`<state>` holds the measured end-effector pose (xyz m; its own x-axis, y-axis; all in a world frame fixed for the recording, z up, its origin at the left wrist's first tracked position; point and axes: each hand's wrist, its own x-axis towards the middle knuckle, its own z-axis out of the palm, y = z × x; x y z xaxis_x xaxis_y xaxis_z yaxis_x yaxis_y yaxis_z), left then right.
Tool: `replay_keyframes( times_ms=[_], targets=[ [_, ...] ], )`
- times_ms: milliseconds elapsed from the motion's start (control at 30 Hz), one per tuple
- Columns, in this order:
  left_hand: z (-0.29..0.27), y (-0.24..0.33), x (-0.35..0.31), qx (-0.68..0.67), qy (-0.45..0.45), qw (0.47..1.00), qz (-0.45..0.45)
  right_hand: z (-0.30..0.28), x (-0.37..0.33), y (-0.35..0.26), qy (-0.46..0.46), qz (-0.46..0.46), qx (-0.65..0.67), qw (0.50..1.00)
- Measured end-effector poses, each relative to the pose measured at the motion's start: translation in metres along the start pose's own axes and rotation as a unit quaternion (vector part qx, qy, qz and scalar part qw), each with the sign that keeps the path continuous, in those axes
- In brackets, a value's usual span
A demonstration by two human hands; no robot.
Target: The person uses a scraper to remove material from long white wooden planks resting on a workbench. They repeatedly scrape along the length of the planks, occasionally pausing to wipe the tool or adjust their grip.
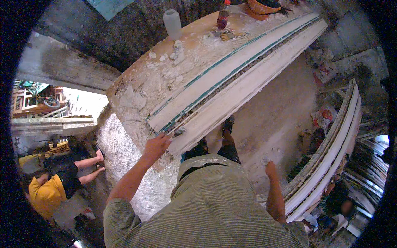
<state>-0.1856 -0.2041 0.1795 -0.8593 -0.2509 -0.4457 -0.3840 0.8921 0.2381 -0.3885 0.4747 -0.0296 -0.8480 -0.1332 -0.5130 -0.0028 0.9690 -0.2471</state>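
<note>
My left hand (pixel 157 146) is at the near left end of a long white plaster moulding (pixel 248 78), its fingers closed. A small dark grey flat piece (pixel 179 132) shows just past the fingertips; whether they grip it is unclear. Green strips (pixel 223 91) run lengthwise along the moulding, with a rough dark groove beside them. Lower down, away from the moulding, my right hand (pixel 271 169) hangs at my right side with its fingers curled in. What it holds, if anything, is too small to make out. The moulding lies on a plaster-crusted table (pixel 128 89).
On the table's far side stand a translucent white container (pixel 172 24), a red-capped bottle of dark liquid (pixel 223 15) and an orange basin (pixel 260 9). More white mouldings (pixel 326 173) lean at the right, near another person (pixel 337 200). A person in yellow (pixel 47 194) sits at the lower left.
</note>
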Motion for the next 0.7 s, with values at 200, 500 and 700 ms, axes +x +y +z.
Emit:
replay_keyframes(
  times_ms=[200, 500, 700],
  targets=[
    [-0.019, 0.087, 0.133, -0.053, 0.094, 0.988, 0.109, -0.022, 0.04, -0.137, 0.017, -0.105, 0.262, 0.959],
    [-0.049, 0.15, 0.209, -0.044, 0.06, 0.994, 0.079, -0.105, 0.159, -0.356, 0.232, -0.15, 0.255, 0.926],
    [-0.047, 0.042, 0.07, -0.055, -0.054, 0.997, -0.002, -0.106, 0.169, -0.314, 0.181, -0.201, 0.469, 0.841]
  ],
)
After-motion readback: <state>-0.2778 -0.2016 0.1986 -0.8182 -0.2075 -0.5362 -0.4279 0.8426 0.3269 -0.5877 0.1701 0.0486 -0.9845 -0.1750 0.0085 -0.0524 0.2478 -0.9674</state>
